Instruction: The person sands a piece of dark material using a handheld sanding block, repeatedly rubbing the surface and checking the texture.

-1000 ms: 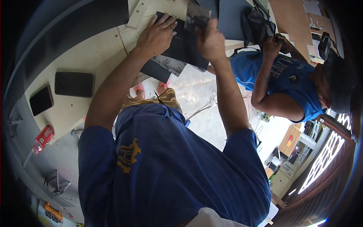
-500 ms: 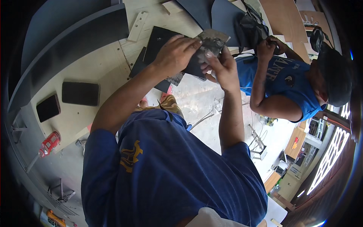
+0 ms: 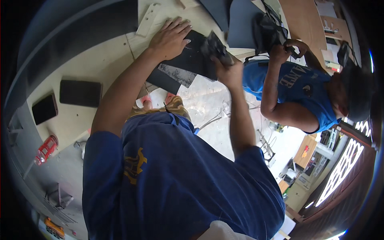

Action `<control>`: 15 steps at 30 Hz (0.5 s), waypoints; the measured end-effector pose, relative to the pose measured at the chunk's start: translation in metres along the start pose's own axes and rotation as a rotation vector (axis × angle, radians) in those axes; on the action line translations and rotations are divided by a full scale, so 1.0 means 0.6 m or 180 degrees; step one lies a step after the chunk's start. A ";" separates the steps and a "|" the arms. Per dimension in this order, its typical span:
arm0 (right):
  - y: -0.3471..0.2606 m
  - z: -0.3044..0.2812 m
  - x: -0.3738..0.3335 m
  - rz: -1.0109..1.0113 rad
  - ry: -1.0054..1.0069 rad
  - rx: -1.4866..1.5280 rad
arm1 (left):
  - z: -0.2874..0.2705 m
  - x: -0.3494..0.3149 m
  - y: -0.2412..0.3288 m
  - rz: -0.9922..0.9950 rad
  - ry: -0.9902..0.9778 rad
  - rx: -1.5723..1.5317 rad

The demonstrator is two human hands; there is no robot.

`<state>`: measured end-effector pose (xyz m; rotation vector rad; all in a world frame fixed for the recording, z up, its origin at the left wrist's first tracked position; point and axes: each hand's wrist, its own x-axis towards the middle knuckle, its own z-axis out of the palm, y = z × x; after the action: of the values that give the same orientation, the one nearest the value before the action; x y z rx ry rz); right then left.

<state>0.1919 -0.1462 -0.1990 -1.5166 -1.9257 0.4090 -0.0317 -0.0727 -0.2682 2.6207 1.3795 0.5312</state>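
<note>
My left hand (image 3: 170,40) lies flat, fingers stretched out, on the upper left part of a black panel (image 3: 188,56) on the workbench. My right hand (image 3: 230,72) is closed around a folded dark sheet (image 3: 215,47), worn and blurred by motion, over the panel's right side. It resembles sandpaper, but the blur hides its surface. A grey, dust-speckled piece (image 3: 179,75) shows below the panel, and another black panel (image 3: 163,81) lies partly under it at the bench's near edge.
Two dark phone-like devices (image 3: 81,93) (image 3: 45,109) rest on the bench at left, near a red-labelled bottle (image 3: 47,149). A pale wooden strip with holes (image 3: 147,19) lies beyond my left hand. At right, a co-worker in a blue shirt (image 3: 296,84) handles something dark beside large dark sheets (image 3: 245,26).
Both hands held the worn sheet before; now only my right hand grips it, folded and lower. My left hand has moved up and left and flattened onto the panel.
</note>
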 end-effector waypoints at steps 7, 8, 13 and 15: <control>-0.009 0.013 0.095 0.0585 -0.0616 -0.1100 | 0.011 0.000 -0.003 0.0000 0.0182 -0.0036; -0.011 0.012 0.086 0.0590 -0.0652 -0.1105 | 0.009 0.001 -0.003 0.0029 0.0171 -0.0036; -0.015 -0.051 -0.013 -0.0404 -0.0830 -0.0784 | 0.004 -0.004 0.001 -0.0117 0.0246 -0.0119; -0.002 -0.056 0.022 -0.0682 -0.0587 -0.0285 | -0.001 -0.001 0.007 -0.0107 0.0023 -0.0029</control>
<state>0.2114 -0.1388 -0.1692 -1.3480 -2.2518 0.3828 -0.0289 -0.0758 -0.2664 2.5861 1.4173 0.5419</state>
